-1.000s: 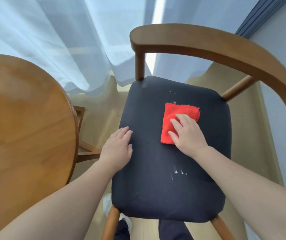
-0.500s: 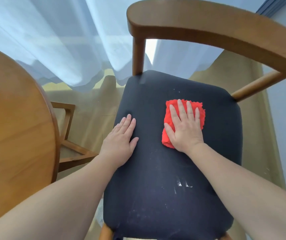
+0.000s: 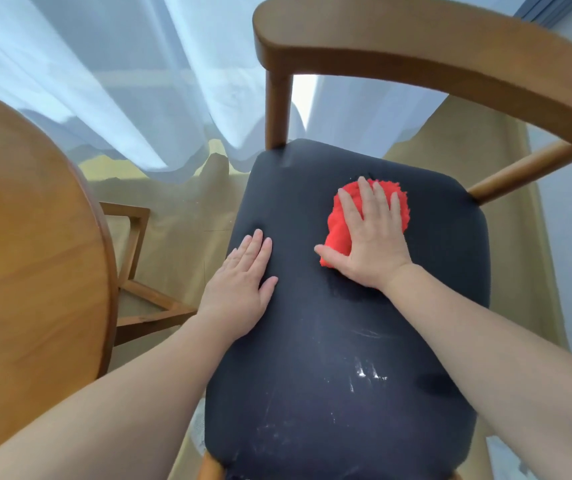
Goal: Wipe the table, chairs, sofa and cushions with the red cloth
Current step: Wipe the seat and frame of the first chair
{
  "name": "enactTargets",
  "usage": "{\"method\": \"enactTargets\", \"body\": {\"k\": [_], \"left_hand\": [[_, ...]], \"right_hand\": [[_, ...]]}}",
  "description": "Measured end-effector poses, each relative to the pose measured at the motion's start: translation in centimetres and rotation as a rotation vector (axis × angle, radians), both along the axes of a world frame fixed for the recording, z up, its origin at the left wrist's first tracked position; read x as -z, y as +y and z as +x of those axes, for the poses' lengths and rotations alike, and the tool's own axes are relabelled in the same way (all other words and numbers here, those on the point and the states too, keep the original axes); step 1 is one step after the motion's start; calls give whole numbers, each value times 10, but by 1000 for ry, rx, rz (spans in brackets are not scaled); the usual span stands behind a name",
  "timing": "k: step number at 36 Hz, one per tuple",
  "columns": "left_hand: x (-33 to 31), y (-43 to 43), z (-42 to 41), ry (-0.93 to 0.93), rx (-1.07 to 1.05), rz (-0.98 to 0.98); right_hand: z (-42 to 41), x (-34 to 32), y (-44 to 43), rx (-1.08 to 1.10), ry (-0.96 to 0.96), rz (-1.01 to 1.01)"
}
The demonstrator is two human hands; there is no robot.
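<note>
Red cloth [image 3: 336,233] sits at one o'clock on the chair seat [image 3: 312,393], pressed under my right hand [image 3: 373,247], fingers straight and spread, left hand [image 3: 239,289] flat and empty at nine o'clock; I judge the white smears [image 3: 364,372] toward six o'clock are not yet wiped.

The right hand [image 3: 371,244] lies flat on the red cloth [image 3: 337,232], its fingers [image 3: 364,199] straight and spread, pressing the cloth onto the far part of the chair's dark seat [image 3: 312,393]. The left hand [image 3: 239,289] rests flat at the seat's left edge, apart from the cloth. White marks [image 3: 364,372] streak the near part of the seat. The wooden backrest [image 3: 416,39] curves above. A round worktop [image 3: 18,254] stands to the left, with a white curtain [image 3: 122,81] behind.
</note>
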State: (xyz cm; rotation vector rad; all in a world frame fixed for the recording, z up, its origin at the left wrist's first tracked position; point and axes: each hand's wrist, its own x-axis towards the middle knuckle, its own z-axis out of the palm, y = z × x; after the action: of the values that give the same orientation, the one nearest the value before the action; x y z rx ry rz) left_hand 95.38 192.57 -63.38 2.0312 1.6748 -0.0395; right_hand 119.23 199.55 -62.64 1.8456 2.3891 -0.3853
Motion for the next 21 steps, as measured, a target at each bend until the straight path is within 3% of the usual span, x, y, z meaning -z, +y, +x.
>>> {"method": "enactTargets", "body": {"k": [3, 9, 16, 21], "left_hand": [[-3, 1, 2, 10, -7, -24], [-12, 4, 1, 22, 4, -44], [-11, 2, 4, 45, 6, -50], [-11, 2, 3, 51, 4, -68]], "right_hand": [[15, 0, -26, -71, -43, -24], [18, -1, 3, -74, 157, 210], [1, -3, 70, 82, 129, 123], [0, -2, 43, 11, 237, 114]]}}
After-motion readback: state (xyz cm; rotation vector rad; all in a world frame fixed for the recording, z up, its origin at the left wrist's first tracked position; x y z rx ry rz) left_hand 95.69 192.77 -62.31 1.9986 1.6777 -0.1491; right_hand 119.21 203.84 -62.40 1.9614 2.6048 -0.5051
